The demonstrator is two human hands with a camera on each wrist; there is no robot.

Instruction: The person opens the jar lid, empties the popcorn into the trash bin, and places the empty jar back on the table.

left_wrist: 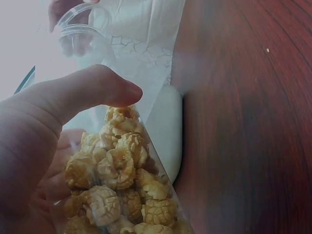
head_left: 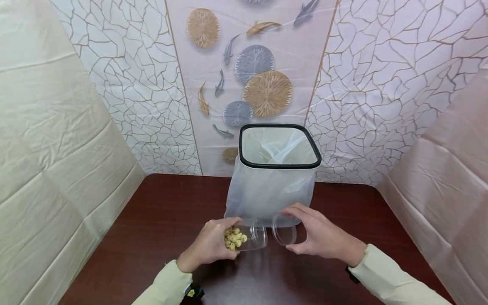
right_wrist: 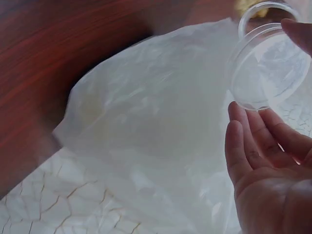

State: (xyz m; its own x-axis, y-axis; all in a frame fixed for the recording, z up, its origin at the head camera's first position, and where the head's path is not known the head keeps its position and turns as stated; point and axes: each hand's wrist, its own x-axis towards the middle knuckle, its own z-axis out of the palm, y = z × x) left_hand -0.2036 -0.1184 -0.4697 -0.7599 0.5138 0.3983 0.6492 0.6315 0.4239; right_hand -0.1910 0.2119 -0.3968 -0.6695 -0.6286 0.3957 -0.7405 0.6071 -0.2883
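My left hand (head_left: 209, 242) grips a clear jar (head_left: 256, 238) laid on its side, mouth towards the right. Clusters of caramel popcorn (head_left: 234, 238) sit at its base end, close to the palm; the left wrist view shows the popcorn (left_wrist: 117, 170) through the clear wall below my thumb. Opposite the mouth, my right hand (head_left: 324, 233) pinches a round clear lid (head_left: 284, 232) by its edge, thumb on one side and fingers on the other. A narrow gap separates lid and jar in the head view. In the right wrist view the lid (right_wrist: 270, 68) stands on edge beside the fingertips.
Just beyond both hands stands a white bin with a black rim (head_left: 280, 166), lined with a translucent bag (head_left: 267, 190) that hangs over its outside. The dark red-brown table (head_left: 171, 203) runs back to a patterned backdrop (head_left: 358, 106). A small pale crumb (left_wrist: 267, 50) lies on the tabletop.
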